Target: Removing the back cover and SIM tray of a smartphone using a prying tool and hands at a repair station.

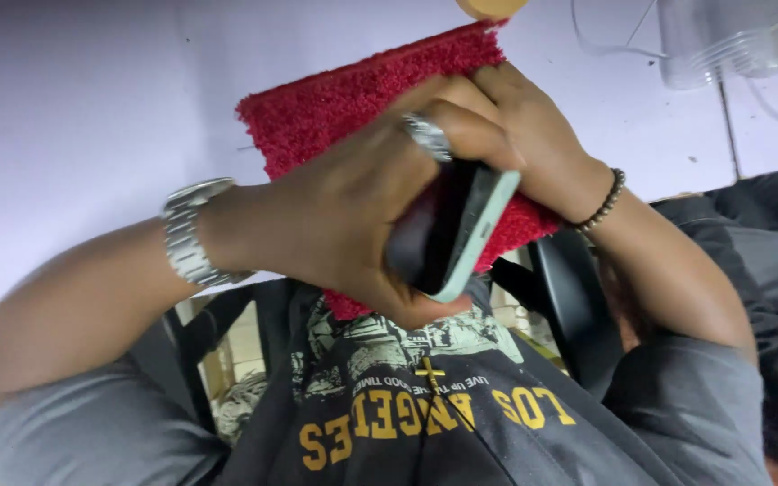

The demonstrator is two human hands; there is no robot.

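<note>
Left hand (pixel 353 207): closed around a phone (pixel 461 238), fingers curled over its dark face, thumb side under its lower end; ring (pixel 427 135) on one finger, metal wristwatch (pixel 191 232) on the wrist.
Left grip: narrow, holding the phone firmly.
Right hand (pixel 533 135): just behind the left hand, partly hidden by it, pressed against the red cloth (pixel 335 112); bead bracelet (pixel 603 202) on the wrist.
Right grip: cannot tell whether closed or wide, fingers mostly covered by the left hand and the phone.
Phone: tilted, edge turned to the camera, pale green side frame visible, dark front side facing left; in front of the red cloth and touching it.
Red cloth: thick, fuzzy, rectangle shape, held up between the two hands and the desk (pixel 83 117); upper corner near a round tan object (pixel 490 7) at the top edge of the view.
Desk: pale lilac surface, behind the cloth and hands.
Clear plastic container (pixel 722 40): on the desk at upper right, well apart from the hands, thin white cables (pixel 605 40) beside it.
Clothing: dark shirt with yellow print (pixel 425 423) at bottom, grey sleeves on both arms, small cross pendant (pixel 429 371) hanging over the shirt.
Chair (pixel 569 297): black frame visible under the arms, below the cloth.
</note>
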